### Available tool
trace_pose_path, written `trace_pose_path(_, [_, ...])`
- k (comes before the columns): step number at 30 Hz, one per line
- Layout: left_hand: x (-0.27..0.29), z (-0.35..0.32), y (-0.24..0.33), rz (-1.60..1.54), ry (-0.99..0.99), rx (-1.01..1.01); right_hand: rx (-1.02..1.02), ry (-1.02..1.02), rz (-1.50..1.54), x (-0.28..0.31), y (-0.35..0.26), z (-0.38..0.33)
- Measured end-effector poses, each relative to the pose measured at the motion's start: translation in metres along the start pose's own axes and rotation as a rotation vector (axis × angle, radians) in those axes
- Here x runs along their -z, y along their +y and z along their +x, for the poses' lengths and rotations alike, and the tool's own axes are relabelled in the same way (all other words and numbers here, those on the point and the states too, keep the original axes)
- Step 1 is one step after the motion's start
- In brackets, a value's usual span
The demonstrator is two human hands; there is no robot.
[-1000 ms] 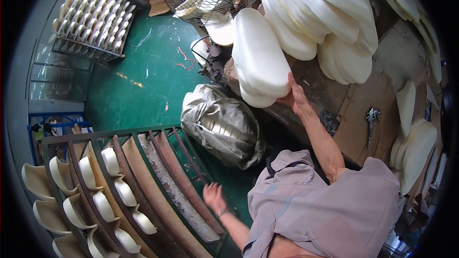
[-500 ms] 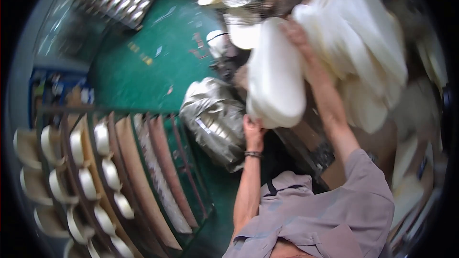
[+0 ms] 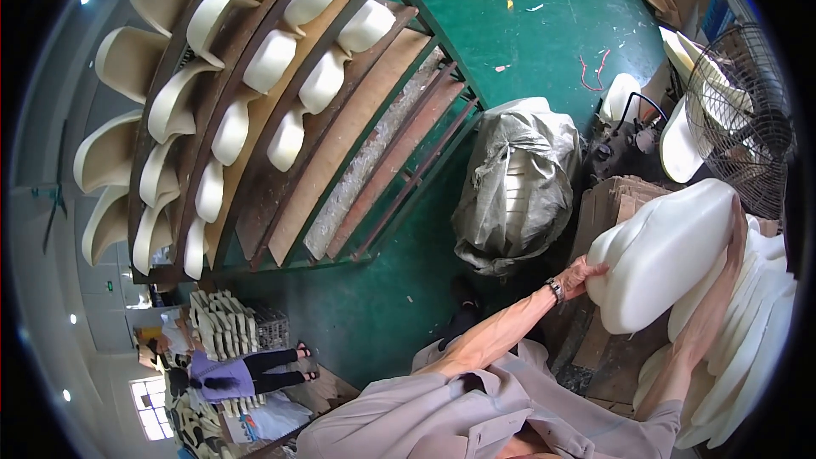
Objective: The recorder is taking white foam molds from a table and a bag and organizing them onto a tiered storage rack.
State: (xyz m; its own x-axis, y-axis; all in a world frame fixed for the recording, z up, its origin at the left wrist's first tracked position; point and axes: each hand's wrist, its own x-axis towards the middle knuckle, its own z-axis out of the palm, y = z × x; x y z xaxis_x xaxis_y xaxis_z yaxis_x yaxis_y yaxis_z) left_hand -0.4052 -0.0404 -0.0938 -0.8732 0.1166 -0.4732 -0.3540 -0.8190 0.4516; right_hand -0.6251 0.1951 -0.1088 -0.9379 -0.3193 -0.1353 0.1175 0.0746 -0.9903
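Observation:
A smooth white moulded foam cushion (image 3: 667, 259) is held up between my two hands at the right. Ridges run along its left side, and I cannot tell whether it is one piece or several pressed together. My left hand (image 3: 582, 278), with a bracelet at the wrist, is closed on the left edge. My right hand (image 3: 738, 211) holds the far right end; its fingers are mostly hidden behind the foam. Just beyond my right forearm leans a pile of similar white foam pieces (image 3: 748, 331). Below the cushion are brown cardboard pieces (image 3: 608, 212).
A slanted rack (image 3: 327, 153) bears several curved cream foam pieces (image 3: 272, 59) at the left. A grey plastic-wrapped bundle (image 3: 548, 153) sits on the green floor (image 3: 518, 42). A wire fan (image 3: 748, 115) stands at far right. Another person (image 3: 225, 374) stands near stacked pieces at lower left.
My view has swung left, so the rack and bundle lie higher and further right in it. Both hands still hold the foam cushion, which is now tilted. Another person has come into view.

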Motion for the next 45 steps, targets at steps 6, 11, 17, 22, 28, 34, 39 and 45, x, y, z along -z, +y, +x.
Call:
trace_pose_path(6, [-0.015,-0.016,0.006,0.021,-0.192,0.082,-0.16,0.348,-0.052,0.171,-0.116,-0.011])
trace_pose_path(11, [0.053,-0.077,0.062,0.089,-0.09,-0.007,-0.247,0.021,0.266,0.139,-0.113,-0.011])
trace_pose_path(17, [0.155,-0.187,0.101,0.107,0.058,-0.209,-0.112,-0.454,0.187,-0.016,-0.178,-0.022])
trace_pose_path(22, [0.205,-0.275,0.113,0.041,0.231,-0.387,-0.047,-0.465,0.145,-0.172,-0.28,-0.084])
trace_pose_path(28, [0.306,-0.387,0.09,0.001,0.59,-0.611,-0.234,-0.348,0.403,-0.32,-0.284,-0.139])
trace_pose_path(34, [0.35,-0.504,0.048,-0.173,0.782,-0.78,-0.641,-0.495,0.611,-0.476,-0.235,-0.244])
trace_pose_path(39, [0.357,-0.568,0.01,-0.243,0.925,-0.924,-0.621,-0.546,0.756,-0.567,-0.232,-0.291])
trace_pose_path(45, [0.362,-0.629,-0.033,-0.309,1.053,-0.935,-0.6,-0.524,0.901,-0.653,-0.22,-0.304])
